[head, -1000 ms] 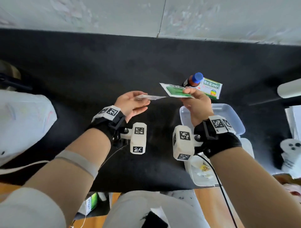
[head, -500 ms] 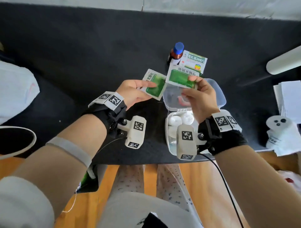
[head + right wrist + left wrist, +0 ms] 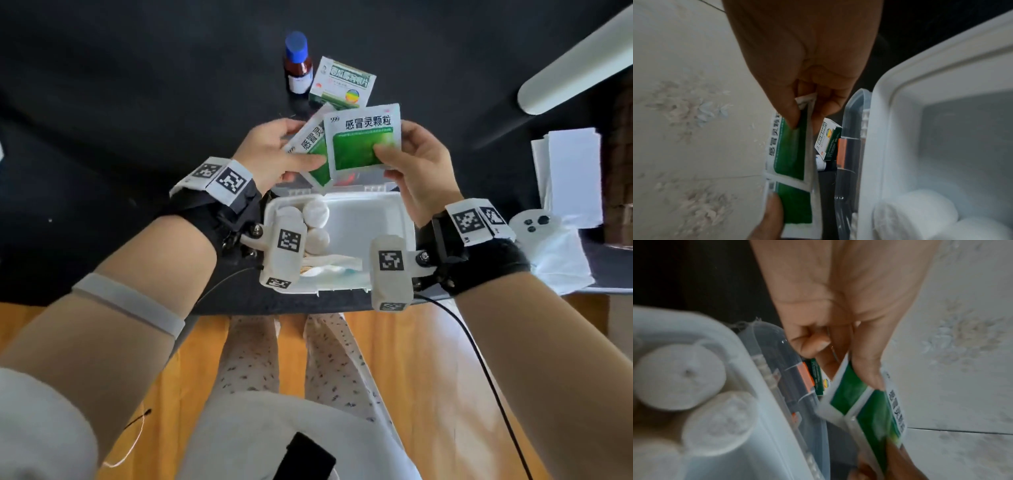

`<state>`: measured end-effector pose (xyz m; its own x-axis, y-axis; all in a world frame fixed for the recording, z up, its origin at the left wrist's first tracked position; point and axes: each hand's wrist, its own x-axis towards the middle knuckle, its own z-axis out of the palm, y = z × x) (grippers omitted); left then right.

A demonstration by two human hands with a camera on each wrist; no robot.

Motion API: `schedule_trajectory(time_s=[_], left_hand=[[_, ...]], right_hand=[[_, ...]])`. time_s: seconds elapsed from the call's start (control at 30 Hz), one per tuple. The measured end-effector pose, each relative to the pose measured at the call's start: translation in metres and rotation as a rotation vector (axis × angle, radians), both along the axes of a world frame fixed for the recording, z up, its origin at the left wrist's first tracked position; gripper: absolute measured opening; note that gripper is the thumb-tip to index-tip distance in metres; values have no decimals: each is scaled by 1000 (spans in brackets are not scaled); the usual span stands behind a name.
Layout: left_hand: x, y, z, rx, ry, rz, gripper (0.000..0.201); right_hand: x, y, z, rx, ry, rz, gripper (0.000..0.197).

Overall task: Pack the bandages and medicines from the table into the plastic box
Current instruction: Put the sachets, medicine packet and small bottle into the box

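Our left hand (image 3: 270,154) pinches one green sachet (image 3: 313,150) between thumb and fingers, tilted, and our right hand (image 3: 416,164) pinches a second green sachet (image 3: 363,140) the same way, thumb on its printed face and fingers behind; the second overlaps the first, and both are held in the air just above the far edge of the plastic box (image 3: 363,219). We count two sachets in our hands. Inside the box, at its left end, lie three white bandage rolls (image 3: 315,214), with some flat wrapped packets (image 3: 329,267) along its near side. The box's clear lid (image 3: 777,363) lies open on the far side. Beyond the box on the black table (image 3: 137,102) stand one brown bottle (image 3: 298,68) with a blue cap and, just beside it, one green-and-white medicine carton (image 3: 346,85). Compared with half a second ago, the sachets have come closer together and now overlap, where before they were held side by side with only their edges meeting; bottle and carton stand as they did.
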<state>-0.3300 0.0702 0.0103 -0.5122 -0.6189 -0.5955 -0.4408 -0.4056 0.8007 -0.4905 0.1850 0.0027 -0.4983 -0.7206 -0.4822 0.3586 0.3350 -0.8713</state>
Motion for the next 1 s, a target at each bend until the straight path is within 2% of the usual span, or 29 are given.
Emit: schedule_trajectory(time_s=[0.1, 0.2, 0.43, 0.57, 0.63, 0.73, 0.8, 0.93, 1.0], left_hand=[[-12, 11, 2, -29, 43, -24, 21], [-18, 20, -2, -3, 90, -12, 11], [-12, 18, -10, 23, 118, 25, 23], [5, 8, -15, 35, 75, 200, 19], [14, -2, -15, 39, 63, 303, 18], [29, -19, -11, 54, 48, 388, 16], [38, -27, -10, 44, 38, 414, 15], [51, -33, -17, 45, -15, 485, 13], [55, -34, -23, 67, -32, 518, 13]], right_hand=[[-7, 6, -6, 70, 87, 42, 23], [-6, 6, -10, 105, 61, 52, 22], [9, -7, -4, 230, 181, 156, 38], [17, -33, -5, 257, 230, 316, 41], [20, -59, -6, 261, 304, 351, 37], [19, -103, -6, 278, 436, 294, 35], [15, -127, -7, 314, 545, 288, 43], [18, -159, -14, 382, 778, 477, 49], [22, -169, -17, 426, 831, 576, 58]])
